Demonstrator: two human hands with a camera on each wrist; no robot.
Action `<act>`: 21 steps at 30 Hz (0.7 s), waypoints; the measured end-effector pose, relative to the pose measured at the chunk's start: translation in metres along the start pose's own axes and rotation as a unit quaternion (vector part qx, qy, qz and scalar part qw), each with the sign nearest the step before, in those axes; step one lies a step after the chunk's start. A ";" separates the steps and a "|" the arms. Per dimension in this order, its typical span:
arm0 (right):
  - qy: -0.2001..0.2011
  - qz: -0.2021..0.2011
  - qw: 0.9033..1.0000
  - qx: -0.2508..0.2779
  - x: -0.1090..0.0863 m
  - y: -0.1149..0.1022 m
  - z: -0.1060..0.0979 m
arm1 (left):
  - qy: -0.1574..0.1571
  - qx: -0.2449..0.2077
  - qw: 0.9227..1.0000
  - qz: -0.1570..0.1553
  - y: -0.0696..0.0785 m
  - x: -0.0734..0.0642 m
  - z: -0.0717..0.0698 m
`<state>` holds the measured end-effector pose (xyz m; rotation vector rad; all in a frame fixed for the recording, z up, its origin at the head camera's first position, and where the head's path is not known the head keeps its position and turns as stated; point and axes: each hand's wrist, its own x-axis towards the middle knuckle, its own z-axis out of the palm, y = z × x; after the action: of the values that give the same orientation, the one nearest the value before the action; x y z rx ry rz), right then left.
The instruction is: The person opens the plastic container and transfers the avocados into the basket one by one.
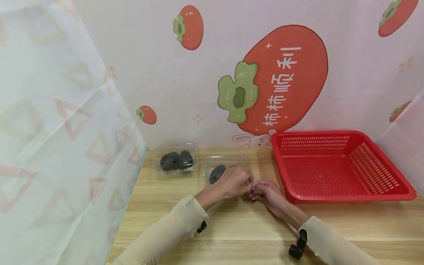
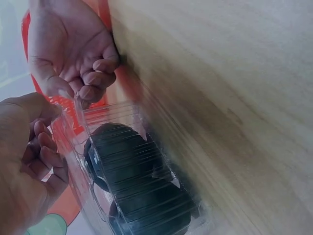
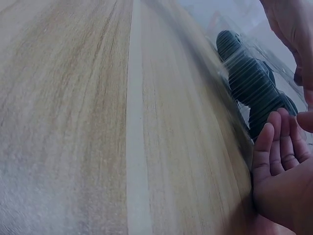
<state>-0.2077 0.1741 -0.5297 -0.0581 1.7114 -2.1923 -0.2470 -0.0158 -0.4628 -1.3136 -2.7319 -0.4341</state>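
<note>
My left hand point(image 1: 232, 183) and right hand point(image 1: 272, 198) meet at the near right corner of a clear plastic clamshell box point(image 1: 235, 161). In the left wrist view, the thumb and fingers of each hand pinch the thin plastic edge there, close beside one another. Dark oval objects point(image 2: 122, 152) with smooth skin lie inside, seen through the ribbed plastic wall. From the head, one dark oval point(image 1: 217, 174) shows plainly and my left hand hides much of the rest. The right wrist view shows my right fingers point(image 3: 276, 142) curled at the box's end.
Another clear box point(image 1: 157, 167) holding dark ovals point(image 1: 170, 161) stands at the back left, near the wall. A red plastic basket point(image 1: 352, 198) with slotted sides sits to the right of my hands. Beneath everything is a wood-grain table point(image 1: 232, 243), with printed cloth point(image 1: 158, 71) behind.
</note>
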 end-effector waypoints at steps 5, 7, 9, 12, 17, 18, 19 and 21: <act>0.005 0.002 1.000 -0.007 0.000 0.000 0.001 | 0.007 0.011 1.000 -0.001 0.003 -0.002 0.000; 0.013 0.005 1.000 -0.009 0.000 0.000 0.002 | 0.013 0.019 1.000 0.002 0.004 -0.002 -0.001; 0.019 0.007 1.000 -0.014 -0.001 0.000 0.003 | 0.018 0.030 0.999 0.005 0.006 -0.002 -0.001; 0.030 0.009 0.999 -0.017 -0.002 0.001 0.004 | 0.023 0.043 0.999 0.006 0.008 -0.002 0.000; 0.019 0.010 1.000 -0.022 -0.004 0.001 0.003 | 0.024 0.051 0.998 -0.001 0.011 -0.004 0.002; 0.013 0.010 1.000 -0.024 -0.005 0.001 0.003 | 0.025 0.053 0.998 -0.002 0.011 -0.005 0.002; 0.009 0.009 1.000 -0.025 -0.005 0.000 0.002 | 0.026 0.055 0.998 -0.003 0.012 -0.005 0.002; 0.004 0.010 0.999 -0.030 -0.006 -0.002 0.002 | 0.029 0.058 0.998 -0.002 0.013 -0.005 0.002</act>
<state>-0.2022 0.1744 -0.5262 -0.0479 1.7752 -2.1298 -0.2340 -0.0115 -0.4628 -1.2461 -2.6689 -0.3038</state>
